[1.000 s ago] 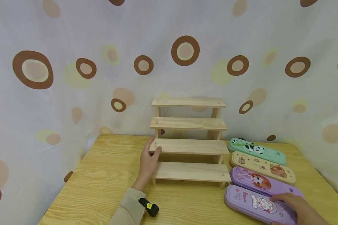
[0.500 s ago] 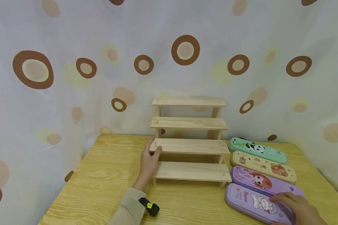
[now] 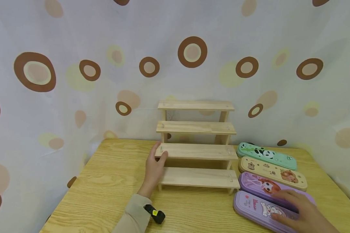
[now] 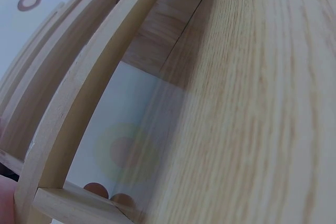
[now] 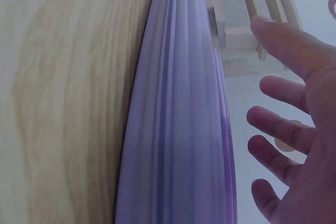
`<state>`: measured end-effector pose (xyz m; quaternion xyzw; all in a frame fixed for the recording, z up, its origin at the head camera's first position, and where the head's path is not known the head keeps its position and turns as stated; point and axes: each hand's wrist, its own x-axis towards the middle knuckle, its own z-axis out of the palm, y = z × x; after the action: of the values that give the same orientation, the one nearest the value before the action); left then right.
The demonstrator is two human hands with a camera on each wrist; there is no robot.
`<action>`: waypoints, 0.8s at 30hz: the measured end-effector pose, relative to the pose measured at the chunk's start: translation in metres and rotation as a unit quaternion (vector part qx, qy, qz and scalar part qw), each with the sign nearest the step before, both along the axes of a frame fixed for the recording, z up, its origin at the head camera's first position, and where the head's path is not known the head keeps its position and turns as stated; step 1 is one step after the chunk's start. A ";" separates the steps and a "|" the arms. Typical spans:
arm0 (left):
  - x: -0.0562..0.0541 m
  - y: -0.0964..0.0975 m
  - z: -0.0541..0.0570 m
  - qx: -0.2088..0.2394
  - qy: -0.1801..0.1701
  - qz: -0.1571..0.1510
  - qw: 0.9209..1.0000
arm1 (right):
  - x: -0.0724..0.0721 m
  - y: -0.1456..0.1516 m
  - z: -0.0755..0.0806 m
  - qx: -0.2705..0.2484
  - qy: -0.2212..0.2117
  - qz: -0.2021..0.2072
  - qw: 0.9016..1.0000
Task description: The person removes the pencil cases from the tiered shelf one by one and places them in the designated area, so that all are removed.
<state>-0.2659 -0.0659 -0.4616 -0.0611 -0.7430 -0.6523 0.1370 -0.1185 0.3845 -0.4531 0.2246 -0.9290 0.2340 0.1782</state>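
A four-tier stepped wooden shelf (image 3: 198, 151) stands on the table. My left hand (image 3: 154, 168) holds the left end of its second board from the bottom, thumb on top. In the left wrist view the shelf's front board (image 4: 79, 93) fills the left part, with only a bit of finger at the edge. My right hand (image 3: 304, 212) hovers over the right part of a light purple pencil case (image 3: 250, 207) with a cartoon rabbit. In the right wrist view the spread fingers (image 5: 281, 127) are apart from the case's side (image 5: 176, 129).
Behind that case lie, in a row, a purple pencil case (image 3: 255, 183) with a red-haired girl, a cream one (image 3: 272, 173) with bears and a green one (image 3: 250, 149) with pandas. They sit right of the shelf on the wood-grain table (image 3: 105, 194). A dotted cloth (image 3: 105, 38) hangs behind.
My right hand has let go of the light purple pencil case, lifting and spreading its fingers. The left hand and shelf have not moved.
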 end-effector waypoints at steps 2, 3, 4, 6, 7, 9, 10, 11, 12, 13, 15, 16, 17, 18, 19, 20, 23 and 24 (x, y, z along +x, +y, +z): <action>0.000 0.000 0.000 0.001 0.000 -0.001 1.000 | -0.002 -0.005 0.003 -0.006 -0.001 0.000 1.000; 0.000 0.000 0.000 0.001 0.000 -0.002 1.000 | -0.003 -0.007 0.005 -0.009 -0.007 -0.002 1.000; 0.000 0.001 -0.001 0.001 -0.002 -0.002 1.000 | -0.004 -0.010 0.007 -0.012 -0.015 -0.006 1.000; -0.001 0.000 -0.001 -0.002 -0.005 -0.002 1.000 | -0.004 -0.017 0.011 -0.018 -0.044 -0.027 0.998; -0.001 0.000 -0.001 -0.003 -0.006 -0.001 1.000 | -0.004 -0.021 0.012 -0.023 -0.058 -0.035 0.997; -0.002 -0.001 -0.002 -0.003 -0.011 0.001 1.000 | -0.006 -0.029 0.016 -0.035 -0.067 -0.041 0.996; -0.002 -0.002 -0.002 -0.003 -0.012 0.003 1.000 | -0.008 -0.033 0.017 -0.042 -0.065 -0.040 0.996; -0.003 -0.002 -0.002 -0.002 -0.013 0.005 1.000 | -0.010 -0.038 0.019 -0.052 -0.062 -0.032 0.996; -0.002 -0.003 -0.002 -0.001 -0.014 0.005 1.000 | -0.013 -0.042 0.020 -0.063 -0.055 -0.023 0.996; -0.002 -0.004 -0.001 0.000 -0.012 0.004 1.000 | -0.016 -0.046 0.021 -0.075 -0.052 -0.013 0.996; -0.001 -0.005 0.000 0.003 -0.013 0.002 1.000 | -0.022 -0.055 0.023 -0.097 -0.039 0.008 0.994; 0.000 -0.005 0.000 0.002 -0.013 0.000 1.000 | -0.026 -0.059 0.024 -0.108 -0.040 0.015 0.993; 0.000 -0.005 0.001 0.004 -0.015 -0.002 1.000 | -0.029 -0.064 0.026 -0.118 -0.037 0.022 0.992; 0.000 -0.005 0.001 0.005 -0.018 -0.003 1.000 | -0.032 -0.069 0.027 -0.123 -0.036 0.022 0.992; 0.000 -0.006 0.001 0.008 -0.023 -0.001 1.000 | -0.035 -0.074 0.029 -0.129 -0.035 0.023 0.991; 0.000 -0.006 0.001 0.010 -0.027 0.000 1.000 | -0.038 -0.080 0.031 -0.132 -0.033 0.022 0.990; -0.002 -0.004 0.004 0.015 -0.030 -0.001 0.999 | -0.050 -0.095 0.039 -0.145 -0.040 0.011 0.989; -0.003 -0.003 0.005 0.018 -0.028 -0.001 0.999 | -0.055 -0.101 0.041 -0.152 -0.044 0.012 0.987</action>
<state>-0.2684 -0.0690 -0.4571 -0.0413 -0.7344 -0.6674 0.1167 -0.1731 0.2836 -0.4119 0.1953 -0.8870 0.3839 0.1666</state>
